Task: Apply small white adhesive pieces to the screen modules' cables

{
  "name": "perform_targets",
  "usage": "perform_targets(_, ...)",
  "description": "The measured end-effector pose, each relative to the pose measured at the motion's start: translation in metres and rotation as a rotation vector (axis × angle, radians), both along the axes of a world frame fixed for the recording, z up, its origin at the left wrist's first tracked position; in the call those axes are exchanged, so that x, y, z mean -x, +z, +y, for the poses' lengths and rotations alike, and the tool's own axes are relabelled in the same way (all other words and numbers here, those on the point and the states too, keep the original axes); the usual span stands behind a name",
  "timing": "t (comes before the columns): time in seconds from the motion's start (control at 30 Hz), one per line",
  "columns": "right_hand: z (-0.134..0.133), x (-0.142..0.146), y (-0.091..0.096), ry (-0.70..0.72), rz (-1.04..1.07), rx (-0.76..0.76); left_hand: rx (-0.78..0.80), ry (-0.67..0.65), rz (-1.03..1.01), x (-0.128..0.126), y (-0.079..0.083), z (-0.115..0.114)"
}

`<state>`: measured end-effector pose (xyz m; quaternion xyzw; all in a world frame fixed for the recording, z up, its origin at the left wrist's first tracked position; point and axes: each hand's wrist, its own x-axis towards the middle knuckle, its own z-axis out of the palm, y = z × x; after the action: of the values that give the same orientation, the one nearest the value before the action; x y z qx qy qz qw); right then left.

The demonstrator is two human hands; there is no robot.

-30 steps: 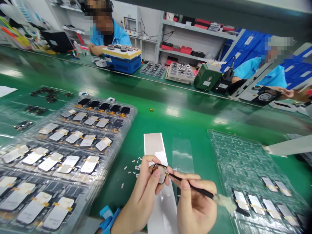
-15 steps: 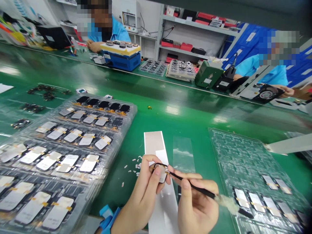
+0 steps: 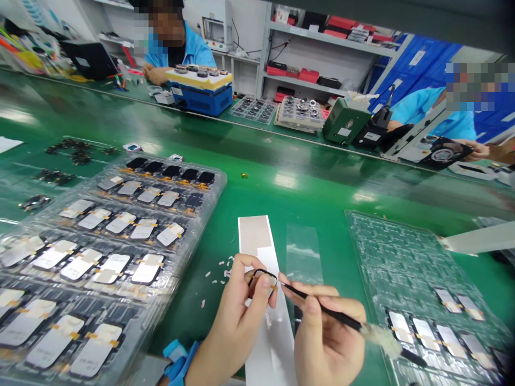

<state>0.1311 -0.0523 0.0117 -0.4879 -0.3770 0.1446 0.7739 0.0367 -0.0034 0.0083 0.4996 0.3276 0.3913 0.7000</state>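
Observation:
My left hand (image 3: 237, 316) is closed around a small watch-type display (image 3: 259, 284), gripping it by the edges with the thumb across it. The display has a pale back, a black rim and bits of orange tape. Just to its right, my right hand (image 3: 328, 338) grips slim black tweezers (image 3: 341, 316) like a pen, with a pale wrapping around the rear part. Their tip points at the display's right edge, apart from it by a small gap. Beneath both hands lies a long white backing strip (image 3: 269, 348); small pale scraps (image 3: 221, 272) are scattered left of it.
A clear tray (image 3: 209, 236) with rows of similar displays fills the left side. On the right, another clear tray (image 3: 386, 252) holds several displays near its front. A transparent film sheet (image 3: 302, 249) lies beside the strip. Across the bench, two people in blue sit behind equipment.
The tweezers' tip has drawn back to the right, off the display. The display has turned slightly in my left hand, and my right hand has shifted a little to the right.

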Motion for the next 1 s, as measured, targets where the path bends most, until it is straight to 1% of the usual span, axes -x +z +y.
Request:
perform_targets(0.13,0.001,-0.001,0.001,-0.063,0.012,-0.057,-0.051,0.010,0.088,-0.001,0.000,0.002)
perform_targets(0.23,0.001,-0.002,0.002,-0.112,-0.036,-0.083,-0.123,0.014,0.111,0.011,0.006,-0.007)
perform_targets(0.33,0.002,-0.002,0.004,-0.166,-0.075,-0.104,-0.287,0.087,0.209,0.041,0.023,-0.019)
perform_targets(0.4,0.003,0.000,0.007,-0.188,-0.064,-0.112,-0.439,0.105,0.337,0.066,0.041,-0.016)
perform_targets(0.43,0.003,0.001,0.008,-0.198,-0.050,-0.111,-0.525,0.096,0.424,0.078,0.052,-0.008)
perform_targets(0.5,0.002,0.003,0.010,-0.210,-0.021,-0.101,-0.674,0.021,0.650,0.097,0.074,0.020)
perform_targets(0.53,0.002,0.004,0.010,-0.211,-0.017,-0.097,-0.758,0.081,0.724,0.104,0.083,0.041)
perform_targets(0.57,0.001,0.003,0.010,-0.202,-0.023,-0.094,-0.828,0.104,0.801,0.110,0.090,0.065)
perform_targets(0.6,0.001,0.003,0.010,-0.188,-0.042,-0.098,-0.863,0.128,0.886,0.113,0.094,0.090)
perform_targets(0.63,0.000,0.002,0.009,-0.171,-0.066,-0.105,-0.829,0.137,0.954,0.115,0.095,0.115)
perform_targets(0.67,0.000,0.000,0.008,-0.155,-0.088,-0.113,-0.732,0.140,0.976,0.115,0.093,0.138)
perform_targets(0.73,-0.001,-0.003,0.006,-0.131,-0.108,-0.130,-0.653,0.131,0.991,0.114,0.083,0.176)
perform_targets(0.8,-0.001,-0.005,0.004,-0.104,-0.108,-0.134,-0.619,0.124,1.012,0.111,0.068,0.199)
perform_targets(0.87,0.000,-0.005,0.002,-0.093,-0.112,-0.137,-0.615,0.109,1.049,0.107,0.057,0.207)
perform_targets(0.9,0.001,-0.005,0.001,-0.092,-0.117,-0.134,-0.620,0.096,1.073,0.106,0.054,0.209)
perform_targets(0.93,0.001,-0.005,0.000,-0.100,-0.115,-0.129,-0.628,0.085,1.102,0.106,0.054,0.209)
perform_targets(1.0,0.002,-0.004,0.000,-0.118,-0.104,-0.122,-0.650,0.091,1.175,0.110,0.058,0.213)
